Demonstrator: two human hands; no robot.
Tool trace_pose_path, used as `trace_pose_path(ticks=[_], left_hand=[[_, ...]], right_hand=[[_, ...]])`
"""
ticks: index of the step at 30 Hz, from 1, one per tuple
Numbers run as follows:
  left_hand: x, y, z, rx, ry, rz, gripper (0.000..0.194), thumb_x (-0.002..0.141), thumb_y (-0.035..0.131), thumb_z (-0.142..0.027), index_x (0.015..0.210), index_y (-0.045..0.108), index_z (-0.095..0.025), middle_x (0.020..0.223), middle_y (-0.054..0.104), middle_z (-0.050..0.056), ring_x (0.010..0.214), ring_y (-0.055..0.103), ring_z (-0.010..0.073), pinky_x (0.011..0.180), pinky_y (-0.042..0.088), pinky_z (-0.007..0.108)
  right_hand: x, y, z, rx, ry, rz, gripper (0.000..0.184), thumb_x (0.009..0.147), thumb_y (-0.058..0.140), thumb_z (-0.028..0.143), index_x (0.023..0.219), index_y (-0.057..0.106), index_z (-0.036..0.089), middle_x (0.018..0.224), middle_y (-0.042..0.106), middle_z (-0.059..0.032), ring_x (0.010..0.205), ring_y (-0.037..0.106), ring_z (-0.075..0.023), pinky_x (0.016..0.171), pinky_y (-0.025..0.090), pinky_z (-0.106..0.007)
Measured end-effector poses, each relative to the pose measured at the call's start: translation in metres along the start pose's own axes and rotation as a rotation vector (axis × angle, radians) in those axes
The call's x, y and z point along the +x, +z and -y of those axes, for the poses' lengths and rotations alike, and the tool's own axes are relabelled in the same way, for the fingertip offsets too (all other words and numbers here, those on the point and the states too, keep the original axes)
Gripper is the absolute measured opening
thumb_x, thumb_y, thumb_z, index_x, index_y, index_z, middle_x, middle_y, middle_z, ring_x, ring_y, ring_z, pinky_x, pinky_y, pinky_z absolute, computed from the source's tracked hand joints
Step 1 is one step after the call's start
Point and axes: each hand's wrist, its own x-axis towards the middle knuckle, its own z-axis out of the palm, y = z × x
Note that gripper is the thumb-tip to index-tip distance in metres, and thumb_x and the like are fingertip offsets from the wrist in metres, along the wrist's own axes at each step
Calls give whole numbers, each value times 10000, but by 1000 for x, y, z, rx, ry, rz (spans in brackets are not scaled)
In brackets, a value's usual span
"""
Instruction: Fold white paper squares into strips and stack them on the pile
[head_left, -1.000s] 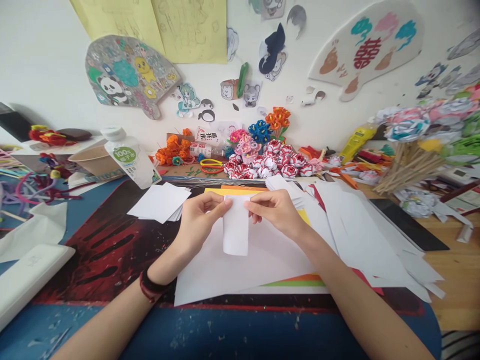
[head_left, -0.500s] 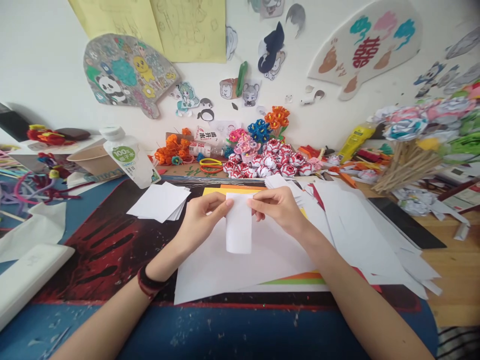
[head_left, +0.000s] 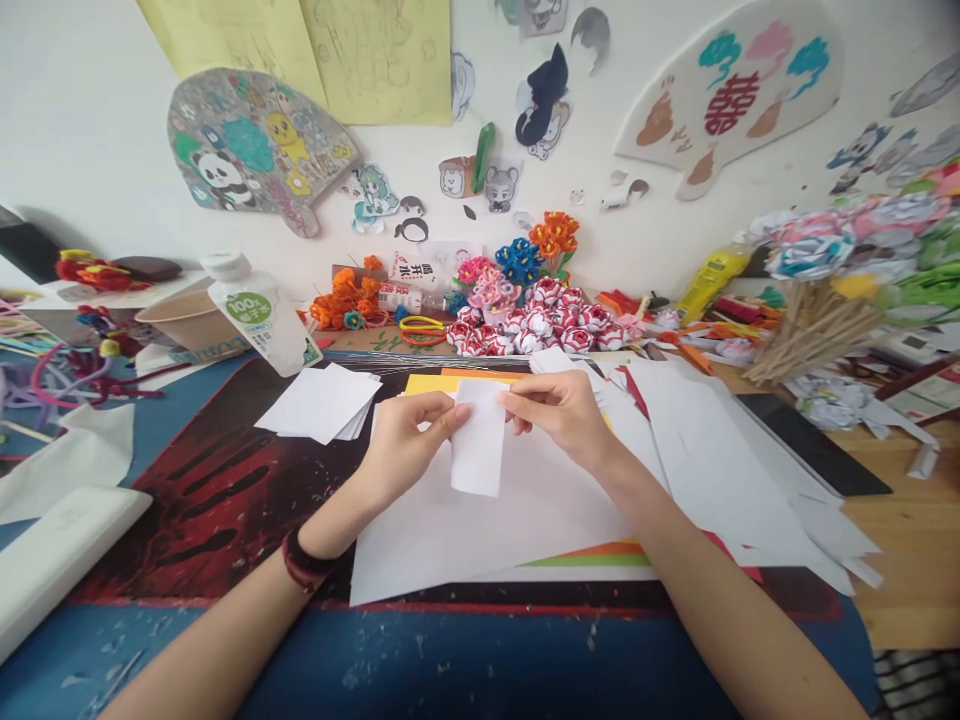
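Observation:
A small white piece of paper [head_left: 478,445], an upright rectangle that looks folded, is held up between both hands. My left hand [head_left: 409,440] pinches its upper left edge between thumb and fingers. At the upper right corner, my right hand [head_left: 555,412] pinches it the same way. Below it lies a large white sheet [head_left: 480,545] over coloured paper [head_left: 600,555] with orange and green edges. A stack of white paper squares [head_left: 319,402] rests on the dark mat [head_left: 187,500], left of my left hand.
White sheets and offcuts [head_left: 727,460] spread to the right, beside a black flat panel [head_left: 817,445]. At the back stand a white bottle [head_left: 255,315], red-and-white paper flowers [head_left: 540,320] and orange flowers [head_left: 345,300]. A white case [head_left: 67,560] lies at the left edge.
The small paper has tilted slightly, its lower edge rising a little and now slanting. Both hands keep their pinch in nearly the same place.

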Motion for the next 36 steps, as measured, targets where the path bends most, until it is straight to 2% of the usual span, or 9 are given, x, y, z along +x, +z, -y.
trace_pose_path(ticks=[3,8,13,18,21,24,27,32,36], left_hand=[[-1,2,1,63,21,-91,327,852,588,-423,676,649,-155,650,612,6,632,520,131,606,381,224],[-1,3,-3,-31,-18,50,348,882,536,-441,766,705,-160,748,688,32,682,581,154,615,412,230],[-2,4,-5,11,9,-13,324,870,564,-425,771,725,-162,775,724,42,704,615,173,644,431,242],[-1,3,-6,20,6,69,343,880,548,-420,725,702,-156,725,693,22,656,581,141,598,411,222],[0,2,-5,70,19,28,334,881,558,-413,718,690,-153,674,663,10,625,558,122,586,397,215],[1,4,-4,-21,-6,59,291,877,574,-407,811,696,-152,751,707,27,655,604,126,612,436,214],[0,4,-2,-85,-43,91,286,871,584,-408,822,685,-145,723,724,42,629,618,133,621,470,228],[-1,0,-1,58,-13,5,265,887,564,-393,820,681,-165,670,709,18,621,597,131,624,446,236],[1,-4,-3,198,58,48,267,901,547,-331,723,664,-170,643,694,-7,599,556,115,618,404,231]], right_hand=[[0,1,0,12,-3,-2,269,777,704,387,676,719,138,583,638,-36,499,569,-123,494,489,-253],[1,-1,0,13,-29,-93,243,764,721,368,679,715,140,534,626,-22,480,570,-125,489,487,-257],[3,-3,1,21,-49,-114,224,750,734,351,683,717,137,538,639,-25,465,575,-127,476,483,-259],[3,-6,2,32,-85,-206,206,774,714,304,646,699,143,521,624,-17,473,562,-123,479,458,-256],[4,-8,3,41,-99,-222,192,774,713,282,642,699,143,524,620,-15,477,558,-121,483,446,-255],[5,-10,4,48,-121,-264,199,783,699,257,618,687,146,532,611,-12,491,549,-116,499,441,-254],[5,-12,3,56,-133,-308,200,787,688,242,609,680,150,525,602,-8,494,536,-113,505,434,-253],[9,-15,-2,131,-65,-275,179,768,675,221,606,676,144,531,606,-11,490,544,-118,503,435,-253],[12,-17,-3,168,53,-146,159,785,616,265,711,693,148,677,646,-27,598,588,-140,550,466,-256]])
